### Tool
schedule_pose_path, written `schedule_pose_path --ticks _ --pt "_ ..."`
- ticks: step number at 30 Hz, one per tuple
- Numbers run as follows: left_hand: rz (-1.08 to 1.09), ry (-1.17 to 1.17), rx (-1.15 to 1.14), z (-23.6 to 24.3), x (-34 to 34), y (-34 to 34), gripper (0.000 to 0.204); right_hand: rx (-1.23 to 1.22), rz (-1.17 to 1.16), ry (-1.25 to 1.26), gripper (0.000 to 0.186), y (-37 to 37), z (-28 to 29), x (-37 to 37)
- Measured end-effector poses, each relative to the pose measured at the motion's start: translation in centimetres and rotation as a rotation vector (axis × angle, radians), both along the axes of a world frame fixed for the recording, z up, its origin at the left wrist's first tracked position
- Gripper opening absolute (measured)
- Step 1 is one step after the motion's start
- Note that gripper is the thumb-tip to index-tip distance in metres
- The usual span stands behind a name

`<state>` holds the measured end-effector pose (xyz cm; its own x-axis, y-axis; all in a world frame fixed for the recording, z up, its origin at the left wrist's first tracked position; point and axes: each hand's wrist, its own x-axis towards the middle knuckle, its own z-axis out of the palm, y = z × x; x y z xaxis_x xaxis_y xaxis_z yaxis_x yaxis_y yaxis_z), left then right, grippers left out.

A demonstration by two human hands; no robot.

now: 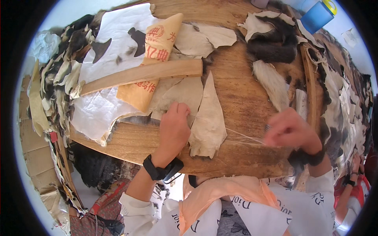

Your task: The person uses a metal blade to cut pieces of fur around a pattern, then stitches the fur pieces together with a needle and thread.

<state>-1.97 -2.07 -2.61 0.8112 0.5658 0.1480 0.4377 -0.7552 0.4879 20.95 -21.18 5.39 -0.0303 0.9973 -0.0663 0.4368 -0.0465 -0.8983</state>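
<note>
My left hand (176,128) lies on the wooden board, its fingers bent and closed on the edge of a pale hide piece (179,96). Just right of it is a tall, pointed hide piece (208,122) with a ragged lower end. From that piece's right side a thin pale thread (244,136) runs taut to my right hand (289,129), which is closed and a little blurred. Something shiny shows at its fingers; whether it is a ring or a tool I cannot tell.
A wooden stick (145,75) lies across white hide (102,114) and an orange printed paper strip (169,39). Dark and white fur pieces (271,39) lie at the far right, below a blue container (318,17). Fur scraps (67,70) heap at left. Another person's hand (354,163) shows at right.
</note>
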Motion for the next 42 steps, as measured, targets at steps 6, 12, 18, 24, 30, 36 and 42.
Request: schedule_pose_path --ticks 6,12,18,24,30,36,42 --pt "-0.095 -0.097 -0.132 0.3 0.6 1.7 0.007 -0.08 0.045 0.31 0.009 -2.2 1.6 0.5" --pt "-0.474 0.025 -0.778 1.1 3.5 1.9 0.009 -0.044 -0.021 0.238 0.008 -3.2 1.4 0.1" --pt "-0.481 0.106 -0.556 0.7 3.8 1.8 0.008 -0.043 -0.119 0.221 0.007 -4.3 0.6 -0.6" --pt "-0.45 0.09 -0.477 0.5 4.2 1.0 0.008 0.155 -0.199 0.27 0.005 -5.5 2.1 1.0" --pt "-0.328 0.107 -0.667 1.2 2.6 2.4 0.007 0.311 -1.38 -0.609 0.013 -8.2 4.4 8.5" --pt "-0.41 0.296 0.224 0.9 1.2 0.1 0.061 0.028 -0.923 -0.895 0.009 -9.1 -0.3 8.6" --pt "-0.456 0.315 0.194 0.5 1.2 -0.5 0.077 -0.172 -0.749 -1.095 0.004 -7.6 -3.0 8.1"
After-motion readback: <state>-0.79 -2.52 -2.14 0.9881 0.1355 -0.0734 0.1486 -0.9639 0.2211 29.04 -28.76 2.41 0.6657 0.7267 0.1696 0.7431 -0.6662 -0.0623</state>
